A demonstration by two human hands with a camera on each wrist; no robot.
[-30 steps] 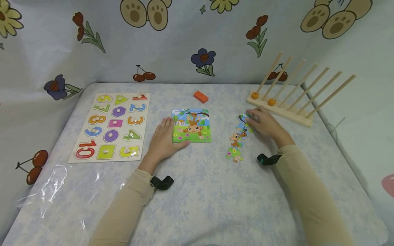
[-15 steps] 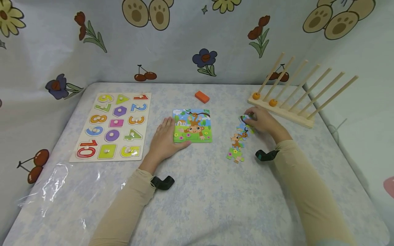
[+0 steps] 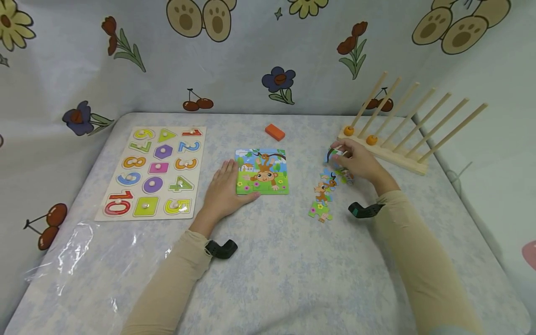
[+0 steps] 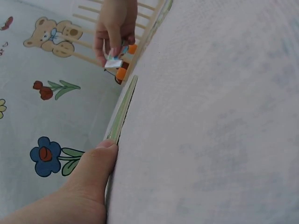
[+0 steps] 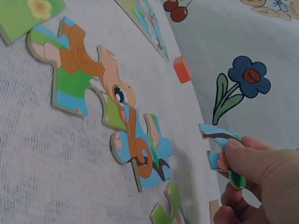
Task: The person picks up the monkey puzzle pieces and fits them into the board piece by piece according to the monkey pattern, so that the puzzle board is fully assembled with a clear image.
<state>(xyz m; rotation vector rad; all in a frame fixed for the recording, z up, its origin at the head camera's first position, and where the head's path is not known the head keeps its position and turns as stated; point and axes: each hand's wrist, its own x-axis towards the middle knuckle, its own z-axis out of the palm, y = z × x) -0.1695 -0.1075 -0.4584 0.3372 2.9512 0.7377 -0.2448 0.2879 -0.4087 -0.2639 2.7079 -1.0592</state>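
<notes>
A square monkey jigsaw puzzle lies mid-table. My left hand rests flat along its left side, fingers straight, with the thumb at the near edge; the left wrist view shows that thumb touching the puzzle's rim. Right of it, my right hand pinches a jigsaw piece between thumb and fingers. Blue sky and a brown branch are printed on this piece, raised and tilted above the table in the right wrist view. Below it several loose jigsaw pieces lie in a slanting row, some partly hidden under the hand.
A number-and-shape peg board lies at the left. Behind the puzzle is an orange block. A wooden rack with upright rods and two orange beads stands close beyond the right hand. Clear plastic film lies at front left.
My right hand has picked up a jigsaw piece from the top of the row and lifted it, tilting it. The left hand keeps its place on the puzzle.
</notes>
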